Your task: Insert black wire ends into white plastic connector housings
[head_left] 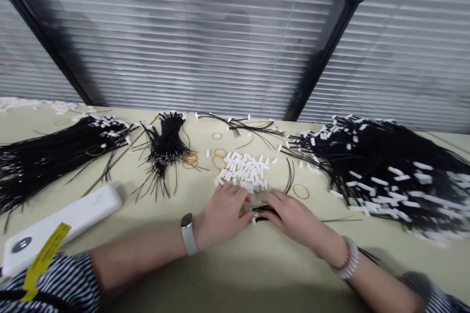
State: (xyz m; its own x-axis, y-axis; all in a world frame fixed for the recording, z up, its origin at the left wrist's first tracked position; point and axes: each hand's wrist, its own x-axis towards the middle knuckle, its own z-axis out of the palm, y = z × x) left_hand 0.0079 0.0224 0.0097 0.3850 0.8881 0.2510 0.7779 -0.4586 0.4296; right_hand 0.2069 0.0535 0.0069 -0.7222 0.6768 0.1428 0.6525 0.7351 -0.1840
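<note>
My left hand [228,208], with a watch [188,234] on its wrist, is at the near edge of a heap of small white connectors [244,170]. Its thumb and fingers are curled beside a white piece [253,220] at the end of a short black cable. Opposite it, my right hand [292,215] wears bead bracelets and is closed on black cables [261,208] that point toward my left hand. The fingertips of both hands are nearly touching. Whether my left hand grips the white piece cannot be made out.
Large bundles of black cables with white ends lie at the left [62,151] and right [382,166]. A smaller bundle [167,142], rubber bands [301,191] and a white device [62,227] lie on the table [147,215]. Blinds [205,49] stand behind.
</note>
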